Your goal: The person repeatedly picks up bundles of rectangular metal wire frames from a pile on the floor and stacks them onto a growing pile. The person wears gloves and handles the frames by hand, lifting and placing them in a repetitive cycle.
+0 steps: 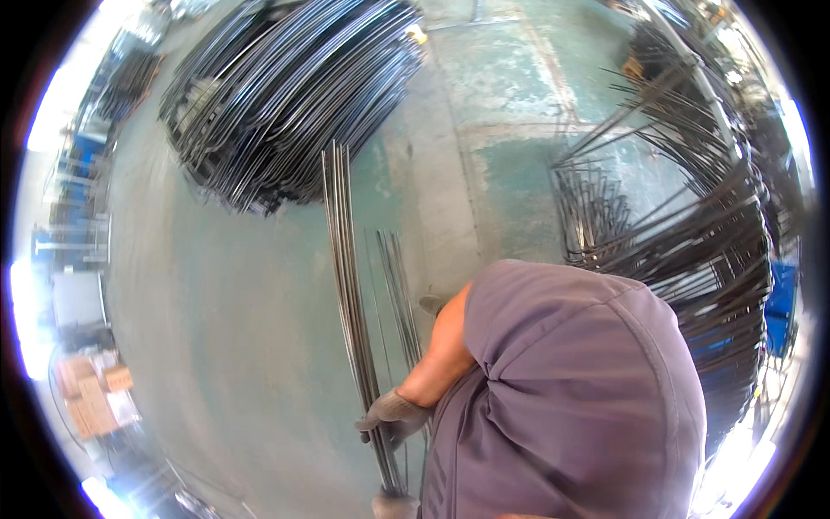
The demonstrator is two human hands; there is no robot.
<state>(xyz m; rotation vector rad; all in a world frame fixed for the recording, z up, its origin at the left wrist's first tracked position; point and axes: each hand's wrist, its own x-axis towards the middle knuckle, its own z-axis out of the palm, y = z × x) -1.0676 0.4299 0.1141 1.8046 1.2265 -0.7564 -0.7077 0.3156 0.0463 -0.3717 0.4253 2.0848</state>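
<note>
A bundle of long thin metal rods (346, 268) runs upward from the lower edge, left of my body. My right hand (393, 418), in a grey glove, is closed round the bundle toward its lower end. At the lower edge my left hand (395, 507), gloved too and partly cut off, closes on the same rods near their end. More thin rods (396, 290) show just right of the bundle, partly behind my bare right forearm. My purple-grey sleeve and shirt (579, 389) cover the lower middle and hide what lies beneath.
A large heap of bent dark rods (294, 95) lies on the green floor at the far left. Dense racks of rods (709, 268) stand along the right, with ends poking inward. Cardboard boxes (91, 402) sit at the left rim. A shoe tip (430, 304) shows beyond my forearm.
</note>
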